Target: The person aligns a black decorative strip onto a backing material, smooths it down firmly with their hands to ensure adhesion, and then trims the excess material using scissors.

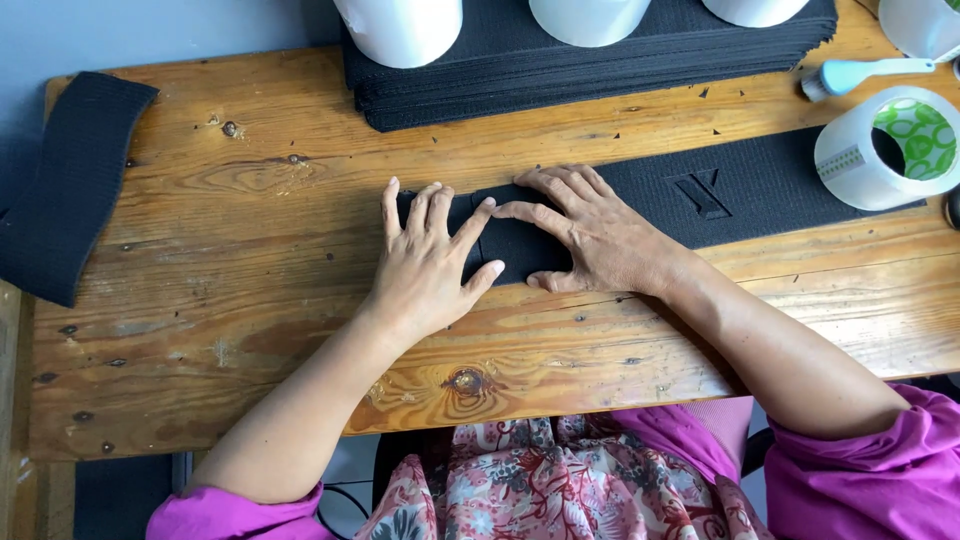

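Note:
A long black elastic strip [760,185] lies across the wooden table [250,300], running from the middle to the right edge. My left hand [425,265] lies flat on the strip's left end, fingers spread. My right hand [590,235] presses the strip just beside it, its index finger touching my left fingertips. The strip's left end is mostly hidden under both hands. A small cut notch shape shows on the strip further right.
A stack of black strips [600,60] sits at the back with white cylinders [400,30] on it. A tape roll [885,150] rests on the strip's right end, near a light blue brush [865,75]. Another black band [70,185] hangs off the left edge.

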